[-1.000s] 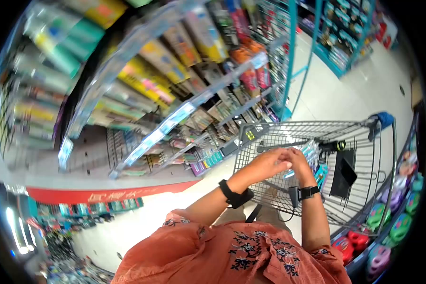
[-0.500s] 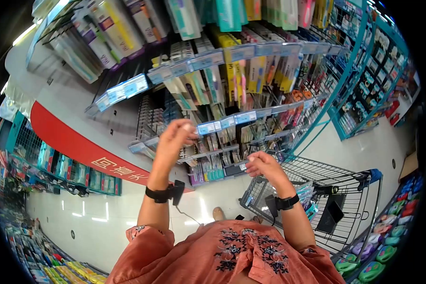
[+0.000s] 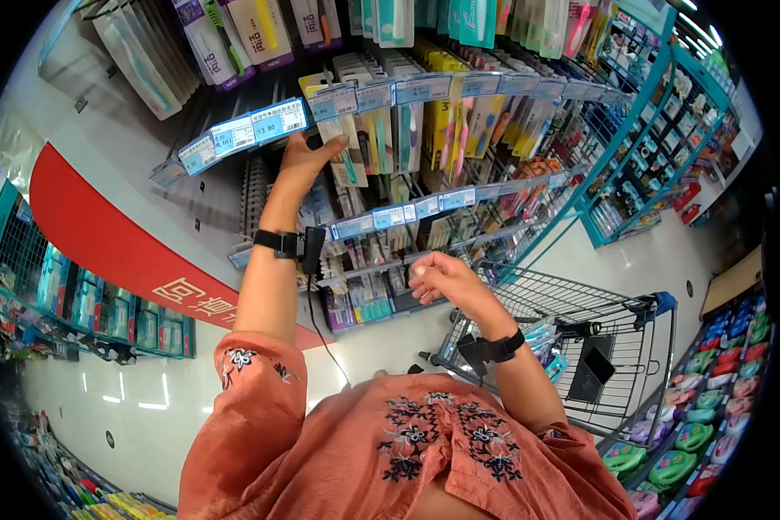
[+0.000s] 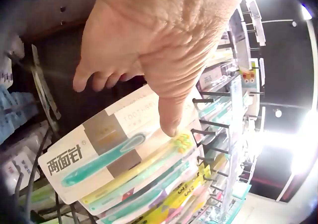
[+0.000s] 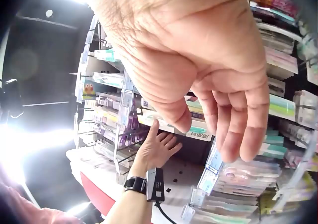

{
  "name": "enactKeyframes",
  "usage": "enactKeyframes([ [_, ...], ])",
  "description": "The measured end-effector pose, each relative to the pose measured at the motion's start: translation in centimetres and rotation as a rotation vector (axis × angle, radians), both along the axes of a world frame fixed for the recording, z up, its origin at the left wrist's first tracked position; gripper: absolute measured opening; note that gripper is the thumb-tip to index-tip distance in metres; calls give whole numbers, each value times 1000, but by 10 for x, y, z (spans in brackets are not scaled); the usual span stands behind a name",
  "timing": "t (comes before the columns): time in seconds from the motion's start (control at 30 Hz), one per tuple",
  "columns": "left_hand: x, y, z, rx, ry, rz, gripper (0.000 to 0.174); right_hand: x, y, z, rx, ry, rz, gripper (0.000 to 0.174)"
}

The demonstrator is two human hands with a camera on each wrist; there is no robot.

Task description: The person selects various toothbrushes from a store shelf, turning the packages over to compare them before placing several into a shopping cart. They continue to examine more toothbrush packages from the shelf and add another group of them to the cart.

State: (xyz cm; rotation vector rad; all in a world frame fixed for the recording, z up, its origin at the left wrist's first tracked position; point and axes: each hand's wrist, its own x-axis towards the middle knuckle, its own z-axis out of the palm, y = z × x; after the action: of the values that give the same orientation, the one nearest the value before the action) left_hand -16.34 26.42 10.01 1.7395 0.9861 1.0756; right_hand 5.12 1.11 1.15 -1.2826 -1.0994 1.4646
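Observation:
At the shelf, my left hand [image 3: 306, 163] reaches beside a hanging row of packaged toothbrushes, just under the price tags. The front toothbrush pack [image 4: 97, 152] is white with a grey panel and a turquoise brush. In the left wrist view the thumb tip lies over this pack's front near the brush head, while the other fingers stand apart past its edge. My right hand [image 3: 449, 282] hovers lower, before the bottom shelf rows, its fingers loosely bent and nothing in them. In the right wrist view it looms large in front of the racks.
Price tag strips [image 3: 279, 122] run along the shelf edges. To the right stands a wire shopping cart [image 3: 550, 299] with packaged goods and a black flat object inside. A red curved shelf base [image 3: 104, 234] is at the left. Colourful bottles [image 3: 693, 433] line the right side.
My left hand has come away from the right hand above the cart and moved left and up to the toothbrush row. The right hand has shifted left, away from over the cart.

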Motion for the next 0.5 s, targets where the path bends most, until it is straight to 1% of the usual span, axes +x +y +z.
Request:
enactKeyframes([
  [0.1, -5, 27, -12, -43, 8, -105, 110, -3, 4, -6, -19, -14, -10, 34],
  [0.17, -6, 41, -26, -20, 69, 18, 109, -5, 4, 0, -39, 0, -19, 34],
  [0.2, -3, 38, -23, -9, 99, 78, 108, -7, 5, 0, -49, 8, -25, 34],
  [0.3, -2, 14, -20, 122, 55, 151, 100, -13, 8, -1, -24, 2, -8, 34],
  [0.4, 7, 1, -26, 269, -23, 200, 83, -19, 14, -1, -49, -20, 29, 34],
  [0.5, 9, 1, -32, 264, -14, 224, 66, -24, 19, -7, -42, -27, 66, 35],
])
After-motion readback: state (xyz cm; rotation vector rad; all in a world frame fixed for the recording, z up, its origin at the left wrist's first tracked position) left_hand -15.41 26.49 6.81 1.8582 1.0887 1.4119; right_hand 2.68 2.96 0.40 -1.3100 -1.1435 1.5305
